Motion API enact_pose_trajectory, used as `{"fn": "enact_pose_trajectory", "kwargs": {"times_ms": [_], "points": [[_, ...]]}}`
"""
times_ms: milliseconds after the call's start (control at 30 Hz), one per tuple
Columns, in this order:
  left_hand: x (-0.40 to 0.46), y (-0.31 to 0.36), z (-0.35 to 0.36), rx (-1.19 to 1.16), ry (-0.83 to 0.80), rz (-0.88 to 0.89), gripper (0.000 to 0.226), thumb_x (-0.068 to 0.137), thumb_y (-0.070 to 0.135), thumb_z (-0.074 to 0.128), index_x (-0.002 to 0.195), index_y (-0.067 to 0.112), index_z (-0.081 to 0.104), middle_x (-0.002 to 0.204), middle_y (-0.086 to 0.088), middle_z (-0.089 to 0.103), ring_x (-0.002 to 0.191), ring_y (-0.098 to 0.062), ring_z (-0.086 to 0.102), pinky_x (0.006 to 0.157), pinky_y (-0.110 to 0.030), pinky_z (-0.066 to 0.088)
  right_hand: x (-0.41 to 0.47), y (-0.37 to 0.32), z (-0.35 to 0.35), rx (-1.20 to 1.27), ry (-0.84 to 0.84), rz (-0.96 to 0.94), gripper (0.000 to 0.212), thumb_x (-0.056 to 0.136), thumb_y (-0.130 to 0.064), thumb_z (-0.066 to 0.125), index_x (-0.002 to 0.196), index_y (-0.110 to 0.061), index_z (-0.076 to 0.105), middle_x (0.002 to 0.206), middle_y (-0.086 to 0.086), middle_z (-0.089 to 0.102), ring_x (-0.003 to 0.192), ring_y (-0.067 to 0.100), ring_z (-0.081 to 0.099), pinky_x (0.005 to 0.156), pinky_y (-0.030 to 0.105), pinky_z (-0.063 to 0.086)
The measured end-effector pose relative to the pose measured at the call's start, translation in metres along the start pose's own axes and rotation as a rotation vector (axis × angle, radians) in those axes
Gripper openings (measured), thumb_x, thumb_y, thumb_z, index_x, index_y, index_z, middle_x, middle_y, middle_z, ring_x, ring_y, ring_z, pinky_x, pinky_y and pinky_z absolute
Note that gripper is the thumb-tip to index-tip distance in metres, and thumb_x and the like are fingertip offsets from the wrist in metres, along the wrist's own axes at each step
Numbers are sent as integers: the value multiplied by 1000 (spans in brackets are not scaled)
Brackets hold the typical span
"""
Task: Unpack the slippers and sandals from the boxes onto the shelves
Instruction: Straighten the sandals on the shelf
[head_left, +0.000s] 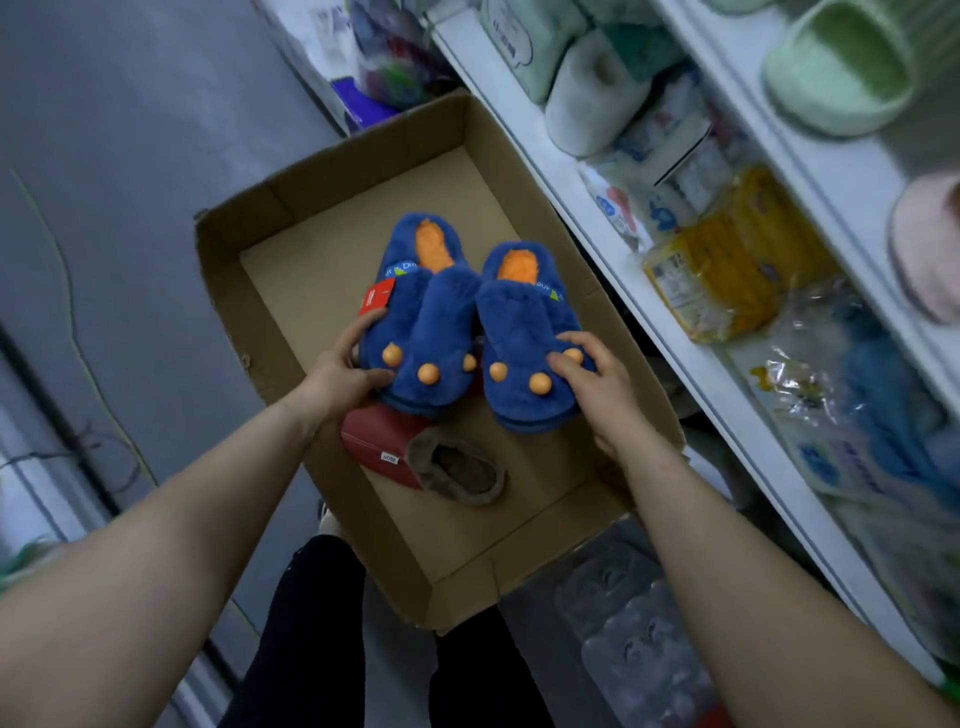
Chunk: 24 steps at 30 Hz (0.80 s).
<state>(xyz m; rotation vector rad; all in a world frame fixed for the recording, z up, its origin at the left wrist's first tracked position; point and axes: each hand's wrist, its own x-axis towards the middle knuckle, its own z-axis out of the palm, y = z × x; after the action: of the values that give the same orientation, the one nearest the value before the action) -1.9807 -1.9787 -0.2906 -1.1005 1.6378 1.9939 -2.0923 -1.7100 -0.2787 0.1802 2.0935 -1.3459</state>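
- Left hand (347, 371): grasping left blue plush slipper (415, 332) at its toe.
- Right hand (597, 387): grasping right blue plush slipper (524, 332) likewise.
- Cardboard box (228, 291): red slipper (379, 441) underneath, near edge.

A person leans over a brown cardboard box (291, 218) on the floor. The left hand (345, 371) holds the toe of one fluffy blue slipper (415, 332), and the right hand (597, 384) holds the toe of the other blue slipper (524, 322). Both slippers have orange balls on the toes and orange inside. A red tag (377, 300) sticks out beside the left one. Under them lies a red slipper (379, 441) with brown fur. Just beside the box stand white shelves (587, 208) full of bagged slippers, and a green slipper (836, 67) sits higher up.
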Motion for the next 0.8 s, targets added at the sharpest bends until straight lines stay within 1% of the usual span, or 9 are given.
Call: {"fn": "enact_pose_trajectory", "kwargs": {"times_ms": [100,200,267,400,500,567,667,733,800], "points": [[-43,16,12,21,-50,29,75,85,-10,59,134,44,42,127,-7,49,112,-28,55,95,-49,50,-39,-16,-22,-4,22,-27,17,80,-39,70,95,-46,66,119,-5,62,110,19,61,91,48,55],[-87,32,25,42,-86,81,77,86,-11,57,142,38,36,113,-6,51,97,-22,60,80,-37,57,-84,-35,-41,-8,71,-91,16,84,-35,70,95,-45,65,117,-6,63,111,20,61,91,46,54],[-112,43,30,47,-125,122,76,86,-12,57,141,38,37,111,-6,51,95,-22,62,73,-31,59,-114,-48,-50,2,120,-112,20,79,-42,69,99,-45,65,119,-6,62,111,19,61,92,50,54],[-150,63,31,134,-239,207,75,86,-9,59,140,39,37,115,-5,48,98,-23,61,79,-36,59,-172,-62,-60,-8,260,-153,35,74,-54,67,107,-45,63,122,-2,60,113,20,59,95,51,51],[-173,80,32,165,-312,259,75,85,-11,60,141,34,39,109,-4,50,92,-20,62,65,-28,60,-218,-63,-55,25,392,-171,36,72,-57,65,107,-48,62,123,3,57,112,20,59,96,50,50],[-186,90,31,194,-377,284,73,84,-11,60,138,34,41,104,-4,52,87,-19,62,60,-27,59,-251,-62,-47,52,475,-179,33,73,-57,65,105,-49,61,123,3,57,112,20,59,95,51,51],[-207,103,33,276,-511,334,73,85,-10,61,139,34,41,105,-6,54,86,-19,63,66,-31,60,-301,-60,-32,151,599,-187,23,78,-50,66,101,-49,62,120,-3,60,110,20,60,91,52,54],[-219,109,40,348,-588,378,74,84,-10,62,140,34,41,106,-6,54,87,-17,65,69,-29,60,-331,-54,-26,189,714,-200,14,85,-37,68,93,-47,61,114,-6,63,106,17,61,91,45,53],[-233,113,53,410,-669,425,74,84,-11,62,140,33,41,105,-4,56,82,-10,68,67,-25,58,-362,-49,-24,243,823,-191,19,89,-26,68,92,-43,61,110,-6,65,103,16,62,86,37,53]]}}
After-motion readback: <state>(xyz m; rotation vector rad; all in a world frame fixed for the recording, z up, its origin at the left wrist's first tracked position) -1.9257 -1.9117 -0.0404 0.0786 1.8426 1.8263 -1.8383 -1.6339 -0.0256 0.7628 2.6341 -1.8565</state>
